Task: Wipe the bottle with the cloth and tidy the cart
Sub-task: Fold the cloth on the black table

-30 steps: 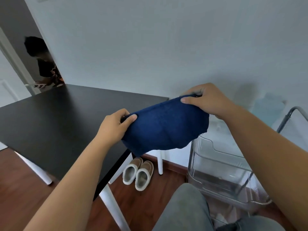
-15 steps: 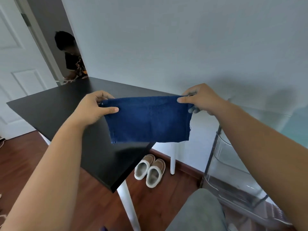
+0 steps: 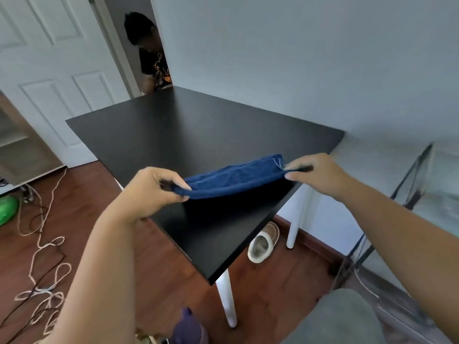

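A dark blue cloth [image 3: 236,177] is stretched almost flat between my hands, just above the near right part of the black table [image 3: 188,135]. My left hand [image 3: 151,192] pinches its left end and my right hand [image 3: 315,172] pinches its right end. The clear cart [image 3: 422,194] with a dark frame stands at the right edge, partly cut off. At the bottom edge sits a dark purple top [image 3: 188,326], perhaps the bottle's; I cannot tell.
A person stands in the doorway [image 3: 151,55] behind the table's far corner. A white door [image 3: 57,70] is at the left. Loose cords [image 3: 42,269] and a green object [image 3: 7,212] lie on the wooden floor. Slippers [image 3: 263,242] sit under the table.
The cloth went from hanging upright in front of me to lying nearly flat, low over the table. Both hands came down and my view turned left.
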`<state>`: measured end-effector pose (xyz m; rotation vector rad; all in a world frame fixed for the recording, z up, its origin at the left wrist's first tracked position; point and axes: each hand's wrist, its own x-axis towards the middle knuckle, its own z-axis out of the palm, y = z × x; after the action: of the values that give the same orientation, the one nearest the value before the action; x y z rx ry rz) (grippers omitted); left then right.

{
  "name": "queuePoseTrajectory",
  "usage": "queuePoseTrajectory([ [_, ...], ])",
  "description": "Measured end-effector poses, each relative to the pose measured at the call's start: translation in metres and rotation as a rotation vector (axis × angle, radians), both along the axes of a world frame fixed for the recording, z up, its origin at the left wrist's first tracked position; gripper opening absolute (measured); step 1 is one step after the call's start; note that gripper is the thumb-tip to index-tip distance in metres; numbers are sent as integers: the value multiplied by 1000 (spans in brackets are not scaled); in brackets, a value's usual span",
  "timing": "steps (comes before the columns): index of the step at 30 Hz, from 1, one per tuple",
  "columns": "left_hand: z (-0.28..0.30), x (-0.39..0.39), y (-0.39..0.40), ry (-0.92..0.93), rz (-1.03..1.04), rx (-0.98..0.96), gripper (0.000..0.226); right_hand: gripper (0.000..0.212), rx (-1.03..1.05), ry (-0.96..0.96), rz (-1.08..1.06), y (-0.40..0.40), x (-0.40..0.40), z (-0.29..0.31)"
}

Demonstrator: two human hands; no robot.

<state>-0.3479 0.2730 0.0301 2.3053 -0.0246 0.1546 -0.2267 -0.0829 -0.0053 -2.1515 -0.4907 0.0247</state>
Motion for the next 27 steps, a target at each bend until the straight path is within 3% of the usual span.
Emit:
queuePoseTrajectory([
  [4, -34, -28, -1, 183, -29, 55, 38, 17, -242, -79, 92, -7, -12, -25],
  [6, -36, -33, 4, 250, -61, 141, 30, 11, -272, -130, 101, -9, -16, -25],
  [8, -33, -30, 8, 313, -90, 154, 44, 6, -283, -172, 67, -6, -14, -21],
  [11, -39, -4, 8, 170, 117, 147, 55, 24, -180, -147, -49, 7, 2, -14],
  [14, -49, 21, 5, 143, 363, 396, 45, 22, -206, -136, -175, 28, 30, -11],
  [16, -55, 26, 6, 141, 399, 390, 33, 16, -261, -74, -193, 39, 49, -13],
  [22, -63, 30, 1, 10, 381, 321, 7, 36, -505, 37, -50, 48, 77, -23],
  [27, -54, 37, 5, -78, 473, 250, 10, 17, -511, -4, -82, 54, 80, -23],
])
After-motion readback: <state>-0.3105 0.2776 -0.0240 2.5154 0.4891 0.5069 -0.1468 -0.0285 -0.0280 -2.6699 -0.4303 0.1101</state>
